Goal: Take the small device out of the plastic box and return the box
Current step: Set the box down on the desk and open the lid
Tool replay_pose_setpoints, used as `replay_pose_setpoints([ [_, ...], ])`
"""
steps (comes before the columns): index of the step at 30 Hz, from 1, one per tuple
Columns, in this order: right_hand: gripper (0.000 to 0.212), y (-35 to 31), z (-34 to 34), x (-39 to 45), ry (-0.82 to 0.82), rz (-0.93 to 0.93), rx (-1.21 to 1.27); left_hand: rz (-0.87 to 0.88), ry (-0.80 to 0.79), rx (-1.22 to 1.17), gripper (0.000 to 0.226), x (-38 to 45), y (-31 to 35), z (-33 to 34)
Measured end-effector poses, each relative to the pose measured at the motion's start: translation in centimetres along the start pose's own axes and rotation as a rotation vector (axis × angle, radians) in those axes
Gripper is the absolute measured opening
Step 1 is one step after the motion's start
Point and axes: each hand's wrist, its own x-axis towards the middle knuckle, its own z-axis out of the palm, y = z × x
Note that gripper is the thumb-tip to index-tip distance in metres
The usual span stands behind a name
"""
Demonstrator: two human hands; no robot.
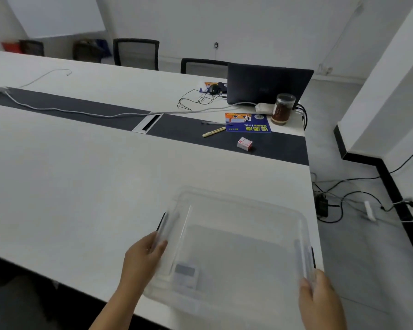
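A clear plastic box (239, 210) with no lid sits over the near right corner of the white table (81, 186), blurred by motion. Inside it, at the near left corner of its floor, lies a small white device (186, 273) with a grey screen. My left hand (146, 256) grips the box's left rim by its dark side latch. My right hand (320, 298) grips the right rim near the front corner. I cannot tell whether the box rests on the table or is held just above it.
Further back on the table's dark centre strip lie a small red and white carton (244, 144), a yellow pen (214, 132) and a blue mouse pad (248, 122). Behind them stand a brown jar (283, 109) and a dark laptop (267, 84). Cables and a power strip (370, 210) lie on the floor at right.
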Motion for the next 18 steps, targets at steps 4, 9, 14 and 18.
replay_pose_setpoints([
  [4,0.064,-3.8,-1.6,-0.6,0.009,-0.176,0.065,0.008,0.120,-0.144,0.037,-0.2,0.6,-2.5],
  [9,0.061,-11.0,3.7,-0.7,-0.153,-0.466,0.024,-0.059,0.206,-0.081,0.056,1.9,-2.2,-8.0],
  [14,0.073,-20.4,14.8,-2.0,-0.397,-0.595,-0.269,-0.355,0.392,0.204,0.066,5.3,-8.6,-13.0],
  [18,0.077,-24.4,23.8,-3.3,-0.549,-0.600,-0.484,-0.557,0.356,0.287,0.070,8.1,-13.8,-15.2],
])
